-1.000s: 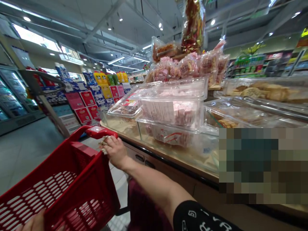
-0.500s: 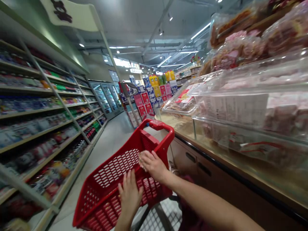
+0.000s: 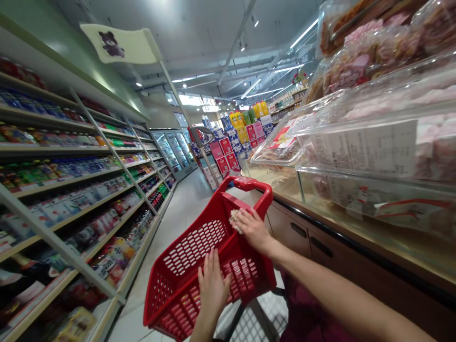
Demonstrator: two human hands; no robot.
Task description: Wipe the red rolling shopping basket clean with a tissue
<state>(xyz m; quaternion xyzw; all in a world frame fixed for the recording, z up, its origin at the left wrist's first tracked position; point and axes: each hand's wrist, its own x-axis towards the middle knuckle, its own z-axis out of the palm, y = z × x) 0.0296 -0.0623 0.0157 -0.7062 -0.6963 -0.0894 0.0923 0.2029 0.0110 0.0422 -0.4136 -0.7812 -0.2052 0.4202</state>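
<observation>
A red plastic shopping cart basket (image 3: 167, 261) with slotted walls stands in the middle of the head view. My right hand (image 3: 254, 232) presses a crumpled, pale beige cloth (image 3: 235, 220) to the basket's inner side, just below the red push handle (image 3: 265, 202). Most of the cloth is hidden under my palm and fingers. On the basket's near side rests my left hand (image 3: 213, 285), its fingers stretched out and nothing in its grasp.
Shelves of bottles and packs (image 3: 78, 190) line the left wall. To the right runs a counter (image 3: 313, 232) stacked with clear food packages (image 3: 363, 147). Boxes (image 3: 228, 156) are piled ahead, by a pole with a bear flag (image 3: 121, 43) and glass-door coolers (image 3: 173, 149).
The view has shifted, so the cart and both hands appear farther right. My right hand with the cloth has slid up, closer to the handle. My left hand stays on the basket's near side.
</observation>
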